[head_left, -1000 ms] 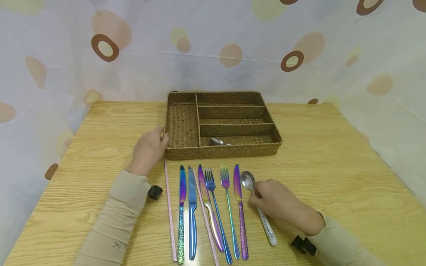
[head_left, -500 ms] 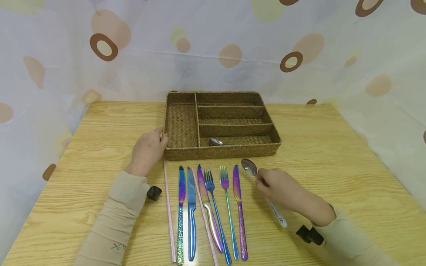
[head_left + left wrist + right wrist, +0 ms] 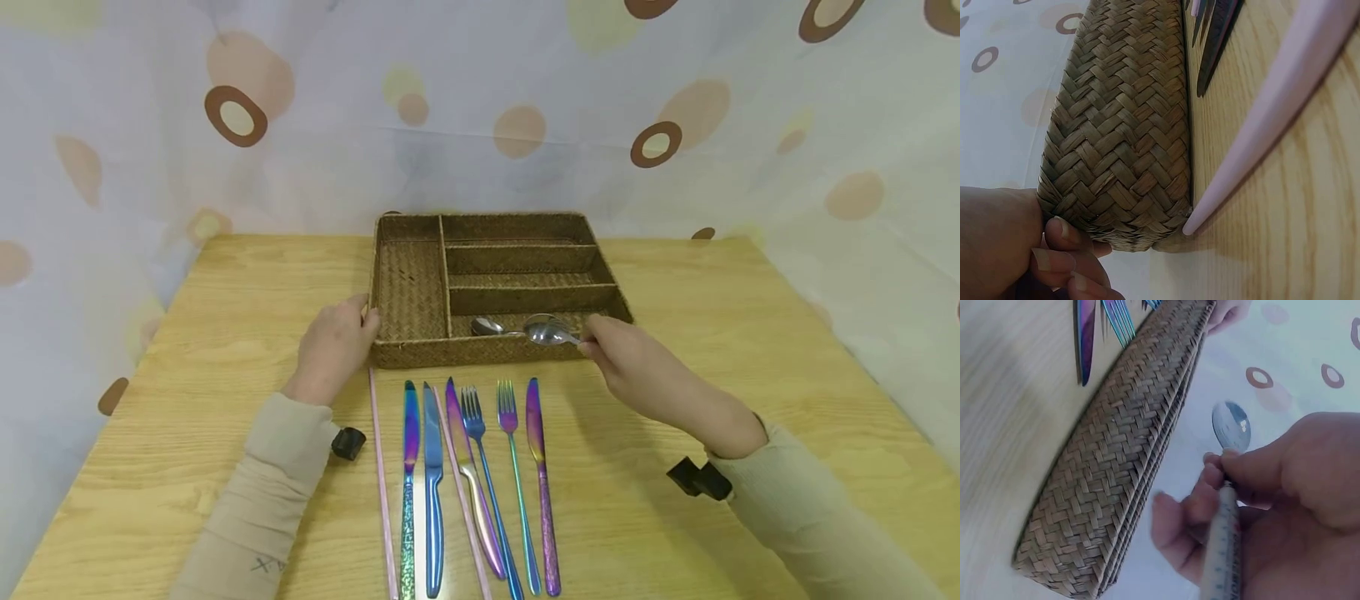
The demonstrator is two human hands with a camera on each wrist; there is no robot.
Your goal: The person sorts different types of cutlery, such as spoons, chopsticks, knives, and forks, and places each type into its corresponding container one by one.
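Observation:
A silver spoon (image 3: 549, 332) with a white patterned handle (image 3: 1222, 544) is pinched between the thumb and fingers of my right hand (image 3: 630, 362). The spoon's bowl is over the front right compartment of a woven cutlery tray (image 3: 480, 353); in the head view my hand hides its handle. Another spoon (image 3: 487, 326) lies inside that compartment. At the tray's front left corner my left hand (image 3: 333, 343) grips the side, thumb at the rim and fingers (image 3: 1063, 261) against the outer wall.
In front of the tray lie several knives (image 3: 433, 492), two forks (image 3: 507, 408) and two pink sticks (image 3: 381, 475), roughly side by side on the wooden table (image 3: 750, 358). A patterned cloth (image 3: 450, 108) hangs behind the table.
My right hand has lifted the spoon off the table and carried it forward over the tray's front compartment. My left hand stays at the tray's corner.

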